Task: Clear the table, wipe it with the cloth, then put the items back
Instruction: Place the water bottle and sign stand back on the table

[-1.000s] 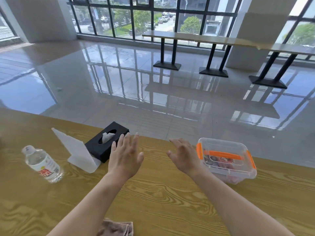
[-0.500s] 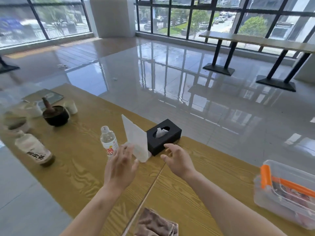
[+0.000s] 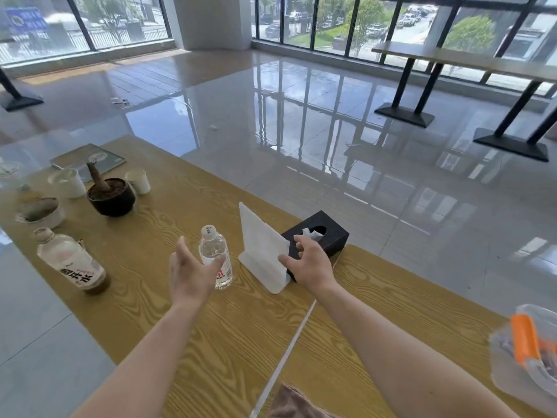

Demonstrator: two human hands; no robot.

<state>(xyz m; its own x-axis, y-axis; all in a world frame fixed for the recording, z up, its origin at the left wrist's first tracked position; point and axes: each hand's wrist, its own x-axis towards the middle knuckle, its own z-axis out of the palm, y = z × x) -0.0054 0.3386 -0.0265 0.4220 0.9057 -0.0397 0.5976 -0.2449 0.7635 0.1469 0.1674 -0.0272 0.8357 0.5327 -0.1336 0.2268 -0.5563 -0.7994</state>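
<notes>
Both hands have pushed forward since half a second ago. Now the left hand point(image 3: 190, 274) cups, fingers spread, just beside the water bottle point(image 3: 216, 257), while the right hand point(image 3: 310, 263) reaches over the black tissue box point(image 3: 319, 238), fingers loosely spread and touching the white card stand point(image 3: 262, 248) — probably the first items to clear. Toward the table's point(image 3: 391, 297) left end wait a tea bottle point(image 3: 72, 262), a dark bowl point(image 3: 111, 195) and cups. At the near edge lies the cloth point(image 3: 297, 404), untouched.
</notes>
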